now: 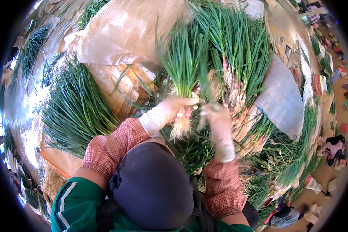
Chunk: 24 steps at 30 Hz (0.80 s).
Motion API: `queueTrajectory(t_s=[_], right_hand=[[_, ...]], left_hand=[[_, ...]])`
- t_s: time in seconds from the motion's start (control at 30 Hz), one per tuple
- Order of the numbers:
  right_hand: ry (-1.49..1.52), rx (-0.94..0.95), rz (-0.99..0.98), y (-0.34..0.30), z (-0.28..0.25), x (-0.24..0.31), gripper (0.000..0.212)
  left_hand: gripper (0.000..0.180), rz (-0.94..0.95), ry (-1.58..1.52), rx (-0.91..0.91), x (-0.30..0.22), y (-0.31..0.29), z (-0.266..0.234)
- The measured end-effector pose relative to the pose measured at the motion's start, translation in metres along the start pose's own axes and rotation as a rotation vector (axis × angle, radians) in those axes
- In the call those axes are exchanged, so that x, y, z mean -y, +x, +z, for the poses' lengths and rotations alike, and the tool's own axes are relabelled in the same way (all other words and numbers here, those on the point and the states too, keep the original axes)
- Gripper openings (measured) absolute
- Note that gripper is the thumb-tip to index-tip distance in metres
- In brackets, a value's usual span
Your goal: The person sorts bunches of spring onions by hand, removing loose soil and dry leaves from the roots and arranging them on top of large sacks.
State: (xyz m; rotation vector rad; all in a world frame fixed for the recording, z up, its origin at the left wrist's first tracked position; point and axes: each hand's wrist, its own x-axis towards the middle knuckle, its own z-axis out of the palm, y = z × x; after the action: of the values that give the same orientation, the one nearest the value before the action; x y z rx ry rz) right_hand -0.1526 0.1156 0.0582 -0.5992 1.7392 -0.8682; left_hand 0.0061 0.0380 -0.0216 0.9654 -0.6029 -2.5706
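Working on a bunch of green onions [183, 71], a person in a green jacket [81, 199] is clasping it upright in the left hand [169, 110], roots [181, 129] hanging below the grip, just beside a larger heap [241, 48]. Sorting or tidying appears to be going on; the next move likely calls for steadying the bunch. The right hand [217, 118] is blurring; I cannot tell whether its grip is holding anything. A dark rounded shape [152, 185] is hiding whatever is lying behind it.
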Motion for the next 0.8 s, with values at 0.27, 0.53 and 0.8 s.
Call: queueTrajectory(t_s=[0.27,0.53,0.8], right_hand=[[-0.343,-0.16,-0.359,0.049,0.034,-0.029,0.024],[0.211,-0.012,0.13,0.041,0.027,-0.039,0.022],[-0.425,-0.329,-0.045,0.077,-0.048,0.019,0.021]], left_hand=[[0.017,-0.058,0.374,-0.211,0.001,-0.013,0.01],[0.032,0.127,-0.052,0.123,-0.006,-0.029,0.007],[0.029,-0.021,-0.056,0.121,-0.003,0.008,0.014]])
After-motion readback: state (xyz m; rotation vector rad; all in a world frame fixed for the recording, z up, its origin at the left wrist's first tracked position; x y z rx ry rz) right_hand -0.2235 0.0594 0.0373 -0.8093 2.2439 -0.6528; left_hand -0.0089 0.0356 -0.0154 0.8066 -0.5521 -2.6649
